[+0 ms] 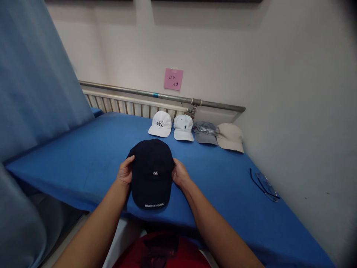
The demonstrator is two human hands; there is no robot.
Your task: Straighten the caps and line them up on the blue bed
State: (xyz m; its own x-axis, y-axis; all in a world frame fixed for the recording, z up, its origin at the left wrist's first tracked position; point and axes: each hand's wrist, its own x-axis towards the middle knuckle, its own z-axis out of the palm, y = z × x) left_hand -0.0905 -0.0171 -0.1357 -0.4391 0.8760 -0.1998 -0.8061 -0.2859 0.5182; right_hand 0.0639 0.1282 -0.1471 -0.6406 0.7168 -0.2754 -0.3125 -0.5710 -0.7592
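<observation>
A dark navy baseball cap point(152, 160) is between my hands above the front part of the blue-covered table point(217, 193). Its brim points toward me and carries the white words "BELIEVE IN YOURSELF"; a small white emblem sits on its front. My left hand point(126, 170) grips the cap's left side, thumb on top and the other fingers hidden beneath. On the opposite side my right hand point(180, 173) holds the edge, its fingertips tucked behind the cap. Whether the cap touches the cloth I cannot tell.
Along the back stand a white cap point(161, 124), a pale cap point(183, 127), a grey cap point(205, 133) and a beige cap point(230, 137). Eyeglasses point(264, 186) lie near the right wall. A radiator point(131, 106) and pipe run behind; a blue curtain point(36, 74) hangs left.
</observation>
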